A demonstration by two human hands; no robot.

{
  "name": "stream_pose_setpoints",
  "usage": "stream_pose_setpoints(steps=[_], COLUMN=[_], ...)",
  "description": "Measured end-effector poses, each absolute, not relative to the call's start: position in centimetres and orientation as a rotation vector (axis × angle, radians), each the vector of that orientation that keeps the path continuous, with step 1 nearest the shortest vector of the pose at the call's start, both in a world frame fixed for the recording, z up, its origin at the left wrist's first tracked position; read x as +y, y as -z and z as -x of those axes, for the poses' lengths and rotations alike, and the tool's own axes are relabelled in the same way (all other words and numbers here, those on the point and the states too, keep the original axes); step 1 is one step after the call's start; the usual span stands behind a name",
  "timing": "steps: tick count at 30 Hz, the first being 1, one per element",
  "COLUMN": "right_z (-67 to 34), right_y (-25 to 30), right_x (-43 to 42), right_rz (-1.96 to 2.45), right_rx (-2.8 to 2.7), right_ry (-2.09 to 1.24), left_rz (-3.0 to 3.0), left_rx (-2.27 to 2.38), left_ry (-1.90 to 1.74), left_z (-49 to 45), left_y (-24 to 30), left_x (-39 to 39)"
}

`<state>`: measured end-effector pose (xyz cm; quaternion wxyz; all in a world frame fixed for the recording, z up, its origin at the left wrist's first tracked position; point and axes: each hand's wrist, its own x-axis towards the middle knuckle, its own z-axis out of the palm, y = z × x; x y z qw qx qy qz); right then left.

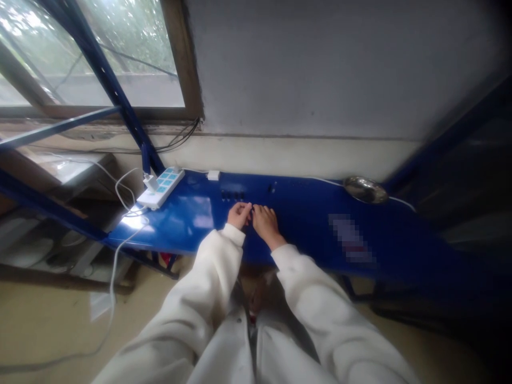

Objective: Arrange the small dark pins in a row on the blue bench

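Observation:
Both hands meet above the blue shelf (pixel 296 213), near its front middle. The fingers of my left hand (pixel 239 214) are closed in a pinch, their tips against those of the other hand. My right hand (pixel 264 221) is also closed, with its fingers curled. Something small and dark seems to sit between the fingertips, too small and hidden to name. Just beyond my left hand, several small black pieces (pixel 232 196) lie in a row. Farther right are a few tiny dark and pale bits (pixel 272 187).
A white power strip (pixel 162 188) with a plugged-in adapter (pixel 151 182) stands at the shelf's left end. A white cable (pixel 115 266) drops to the floor. Near the wall are a white charger block (pixel 213 175) and a shiny metal dish (pixel 365 190). Blue posts (pixel 108 80) rise at left.

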<state>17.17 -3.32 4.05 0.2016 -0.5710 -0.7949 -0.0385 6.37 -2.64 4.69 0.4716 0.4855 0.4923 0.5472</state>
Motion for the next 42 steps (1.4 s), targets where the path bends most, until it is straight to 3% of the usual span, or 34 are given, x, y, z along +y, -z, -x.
stream_pose_setpoints(steps=[10,23,42], right_z=[-17.8,-18.4,-19.1], right_y=[-3.4,-2.8,-2.4], right_x=[-2.9,-2.5,-1.8], right_rz=[1.472,1.065,1.135], right_rx=[-2.076,-1.781,-1.353], right_ry=[0.093,-0.271,-0.579], left_rz=[-1.242,-1.206,-1.215], left_rx=[1.155,1.106,1.128], left_ry=[-1.380,-1.366,-1.345], left_z=[-6.1,-6.1,-6.0], left_y=[-3.4,-3.7,-3.4], left_x=[-2.1,-2.1,-2.0])
